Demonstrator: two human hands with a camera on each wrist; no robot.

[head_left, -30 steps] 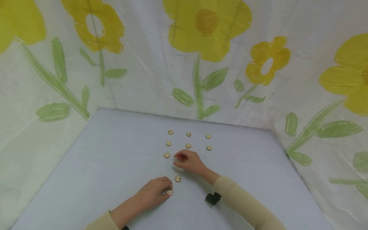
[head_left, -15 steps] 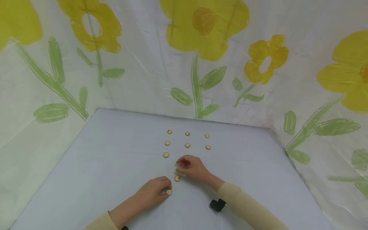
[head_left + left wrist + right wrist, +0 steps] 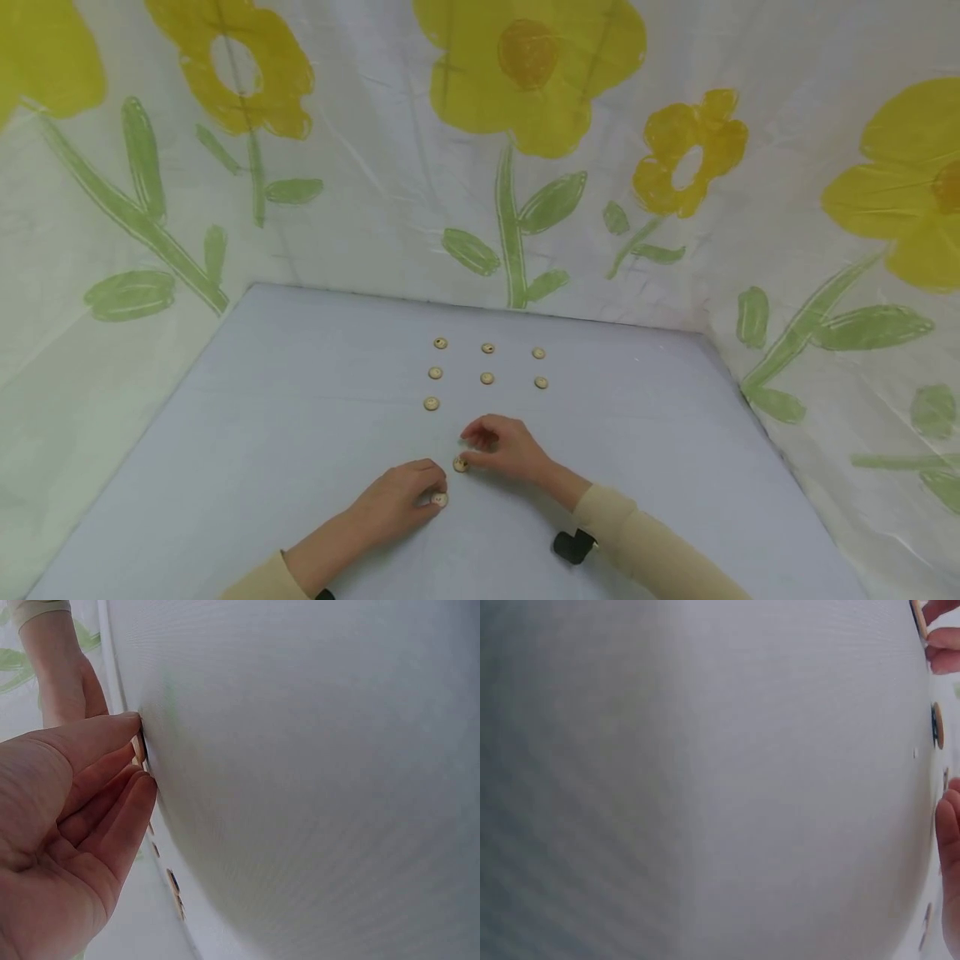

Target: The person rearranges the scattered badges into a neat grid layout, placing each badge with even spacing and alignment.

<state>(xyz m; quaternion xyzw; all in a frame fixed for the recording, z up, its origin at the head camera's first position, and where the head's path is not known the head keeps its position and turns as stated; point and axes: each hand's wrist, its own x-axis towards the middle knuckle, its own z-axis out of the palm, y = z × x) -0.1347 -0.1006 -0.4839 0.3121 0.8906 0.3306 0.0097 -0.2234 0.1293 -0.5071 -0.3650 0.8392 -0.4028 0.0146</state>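
My left hand (image 3: 401, 498) rests low over the table, its thumb and fingertips pinching a small round wooden disc (image 3: 440, 500) with dark marks. The left wrist view shows that disc (image 3: 140, 746) edge-on between thumb and fingers. Just beyond it, another round wooden disc (image 3: 460, 465) lies flat. My right hand (image 3: 506, 448) is over this second disc, the thumb tip overlapping its right edge, the other fingers bent and apart from the thumb. In the right wrist view only part of the right hand (image 3: 951, 855) appears, with the second disc (image 3: 939, 726) beside it.
Farther back lie several similar discs in rows, among them one at the near left (image 3: 431, 403) and one at the far right (image 3: 538, 353). The pale table (image 3: 300, 375) meets a white cloth backdrop (image 3: 375, 208) painted with yellow flowers.
My right hand has drawn back toward me from beside the disc rows to the loose disc, its thumb now overlapping it. The left hand stays with its disc; the view shifted slightly.
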